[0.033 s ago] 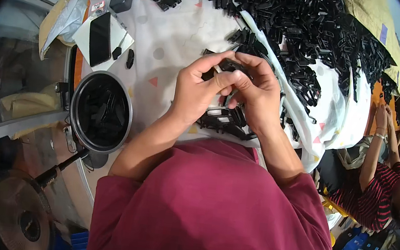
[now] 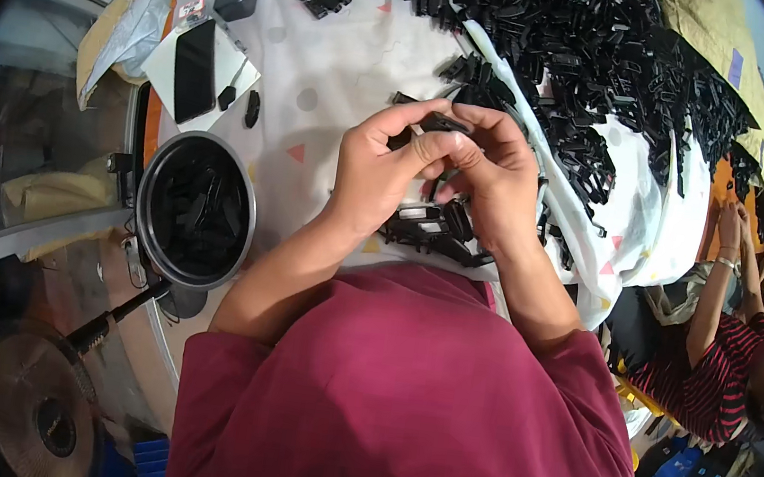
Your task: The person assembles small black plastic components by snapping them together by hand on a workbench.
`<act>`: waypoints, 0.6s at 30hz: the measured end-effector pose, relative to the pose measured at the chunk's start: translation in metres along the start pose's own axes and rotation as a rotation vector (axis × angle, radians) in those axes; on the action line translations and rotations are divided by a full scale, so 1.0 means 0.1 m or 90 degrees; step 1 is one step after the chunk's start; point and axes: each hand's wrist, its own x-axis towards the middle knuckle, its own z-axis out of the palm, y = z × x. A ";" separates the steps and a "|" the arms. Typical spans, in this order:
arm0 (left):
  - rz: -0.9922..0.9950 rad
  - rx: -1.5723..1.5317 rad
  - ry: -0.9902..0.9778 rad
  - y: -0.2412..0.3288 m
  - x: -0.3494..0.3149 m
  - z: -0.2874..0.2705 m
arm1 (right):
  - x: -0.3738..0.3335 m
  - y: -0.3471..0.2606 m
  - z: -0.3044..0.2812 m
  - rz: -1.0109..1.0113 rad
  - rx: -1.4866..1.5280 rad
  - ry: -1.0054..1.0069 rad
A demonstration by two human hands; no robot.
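Observation:
Both hands meet over the cloth-covered table, holding one small black plastic piece (image 2: 444,123) between them. My left hand (image 2: 383,156) is closed on its left side, thumb and forefinger pinching it. From the right, my right hand (image 2: 502,172) grips the same piece, its thumb tip against the left thumb. Fingers cover much of the piece, so its exact kind cannot be made out. Below the hands lies a small heap of similar black pieces (image 2: 440,231). More black pieces (image 2: 478,81) lie just beyond my fingers.
A large pile of black pieces (image 2: 576,53) fills the far right of the table. A round metal bowl (image 2: 248,222) of black pieces stands at left, near a phone (image 2: 194,72) on a white box. A fan (image 2: 46,407) is at lower left. Another person's hands (image 2: 735,225) work at far right.
The black piece has turned slightly between my fingertips, with less of its right end showing. Both hands stay in nearly the same place.

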 end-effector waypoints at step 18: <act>-0.106 -0.458 0.059 -0.01 0.18 -0.74 | 0.61 0.35 0.32 -0.038 -0.166 -0.096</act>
